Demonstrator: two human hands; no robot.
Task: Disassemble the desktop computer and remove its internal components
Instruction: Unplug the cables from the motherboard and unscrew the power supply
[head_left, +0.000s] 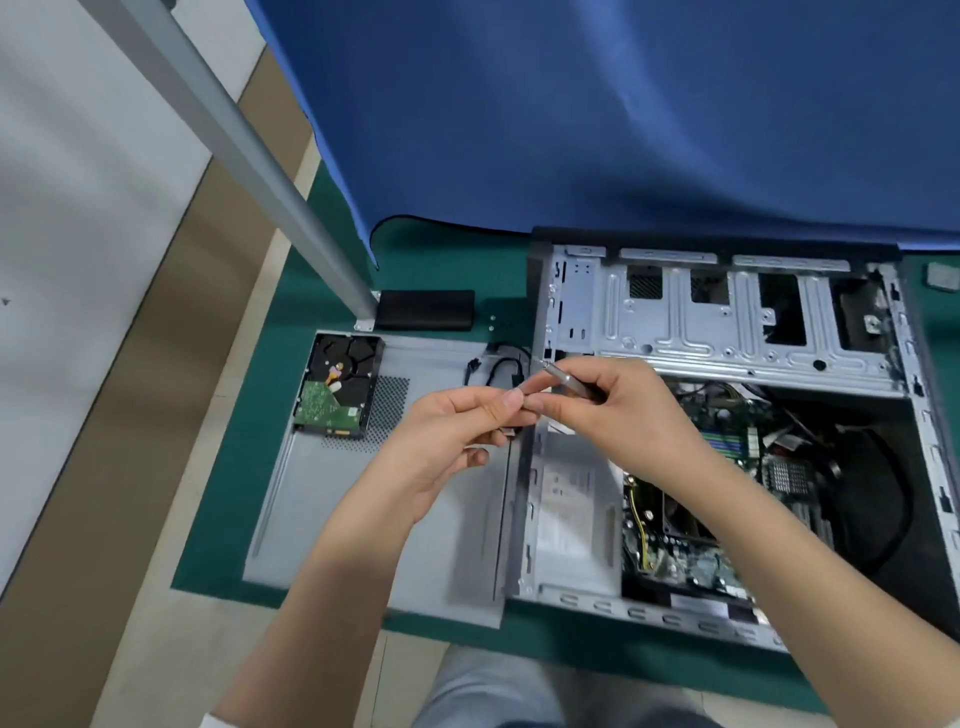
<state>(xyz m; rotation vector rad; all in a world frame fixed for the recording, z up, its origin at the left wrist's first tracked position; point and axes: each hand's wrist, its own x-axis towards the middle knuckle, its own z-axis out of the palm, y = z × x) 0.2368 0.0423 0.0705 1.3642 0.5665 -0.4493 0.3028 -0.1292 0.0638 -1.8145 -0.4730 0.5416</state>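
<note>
The open desktop case (727, 332) lies on its side on the green mat, with the motherboard (685, 540) and the silver power supply (566, 499) visible inside. My right hand (628, 410) grips a slim metal screwdriver (566, 379) above the case's left edge. My left hand (457, 431) pinches something small at the screwdriver's near end; what it is stays hidden by the fingers. A removed hard drive (337, 389) rests circuit side up on the detached grey side panel (374, 493).
A black cable (498, 369) lies on the panel near the case. A black box (426, 310) sits behind the panel, beside a grey metal post (260, 171). A blue cloth (623, 114) hangs over the back. A small grey object (943, 275) lies at far right.
</note>
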